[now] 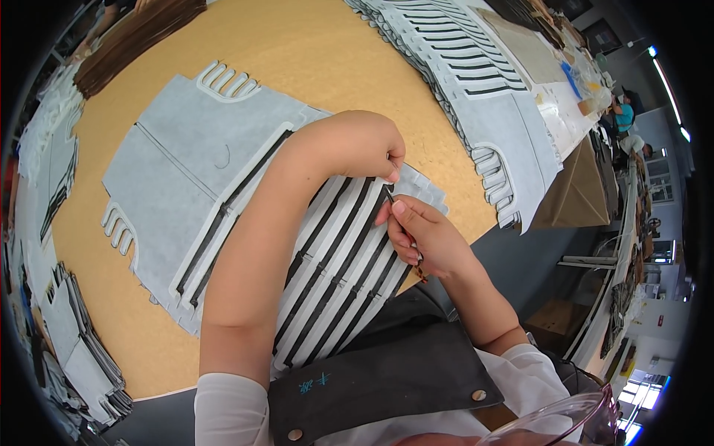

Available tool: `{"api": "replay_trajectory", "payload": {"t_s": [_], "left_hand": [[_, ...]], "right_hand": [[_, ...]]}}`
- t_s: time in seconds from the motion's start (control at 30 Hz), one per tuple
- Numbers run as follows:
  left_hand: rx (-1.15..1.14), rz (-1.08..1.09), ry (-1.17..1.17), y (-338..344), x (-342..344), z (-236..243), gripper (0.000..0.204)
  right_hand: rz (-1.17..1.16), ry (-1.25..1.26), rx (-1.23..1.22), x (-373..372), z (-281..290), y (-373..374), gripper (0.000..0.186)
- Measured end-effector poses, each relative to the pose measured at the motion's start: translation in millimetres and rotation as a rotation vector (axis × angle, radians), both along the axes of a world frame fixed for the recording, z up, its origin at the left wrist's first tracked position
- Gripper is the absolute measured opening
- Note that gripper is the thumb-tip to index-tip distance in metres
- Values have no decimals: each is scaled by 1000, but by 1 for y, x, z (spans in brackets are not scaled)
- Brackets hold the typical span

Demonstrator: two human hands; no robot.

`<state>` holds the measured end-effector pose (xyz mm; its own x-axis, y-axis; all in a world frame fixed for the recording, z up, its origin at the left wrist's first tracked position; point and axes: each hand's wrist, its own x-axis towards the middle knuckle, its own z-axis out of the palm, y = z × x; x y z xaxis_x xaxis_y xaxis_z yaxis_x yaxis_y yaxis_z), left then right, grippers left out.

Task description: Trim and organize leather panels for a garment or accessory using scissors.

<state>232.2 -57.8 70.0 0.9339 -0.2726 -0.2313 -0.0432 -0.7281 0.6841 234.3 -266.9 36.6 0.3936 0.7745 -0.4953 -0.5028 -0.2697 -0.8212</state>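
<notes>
Grey panel [245,134], seen in the head view, lies flat on the tan surface [297,44], its near part by the dark apron [387,379] of the person at work. Long black strips [327,227] run side by side on white bands across the panel; rounded comb-like slots are cut at its far edge and its left edge.

Left hand [383,145]: reaches across the panel, forearm over the strips, fingers curled at the right end of one strip. Its grip is narrow; whether cloth is pinched in it, I cannot tell.

Right hand [430,232]: at the panel's right edge, just beside the left hand. Its grip is closed around a thin tool [388,194], the dark tip at the same strip end. Most of the tool is hidden by the fingers, so its kind cannot be confirmed.

Around the panel: a stack of similar pieces [520,141] to its right, a smaller pile [82,349] near its lower left, a brown bundle [134,44] beyond its upper left.
</notes>
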Motion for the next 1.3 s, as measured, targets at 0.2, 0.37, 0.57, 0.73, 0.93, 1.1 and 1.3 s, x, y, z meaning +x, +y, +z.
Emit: {"api": "replay_trajectory", "payload": {"t_s": [0.2,0.37,0.57,0.73,0.93,1.1,1.3], "left_hand": [[-25,5,-14,1,0,-2,15],[-38,20,-8,0,-1,1,15],[-43,18,-9,0,0,-3,14],[-54,28,-9,0,-1,-2,14],[-89,15,-24,4,1,-9,14],[-106,112,-32,23,3,-11,18],[-131,93,-92,27,4,-20,16]], "right_hand": [[-11,-30,-17,-2,1,1,34],[-13,-29,-5,-3,0,1,33],[-15,-35,2,-3,-1,1,32],[-16,-40,0,-4,-1,2,32],[-23,-71,-51,-6,2,0,34],[-141,-34,74,-8,16,-6,39],[-148,115,112,-3,2,2,46]]}}
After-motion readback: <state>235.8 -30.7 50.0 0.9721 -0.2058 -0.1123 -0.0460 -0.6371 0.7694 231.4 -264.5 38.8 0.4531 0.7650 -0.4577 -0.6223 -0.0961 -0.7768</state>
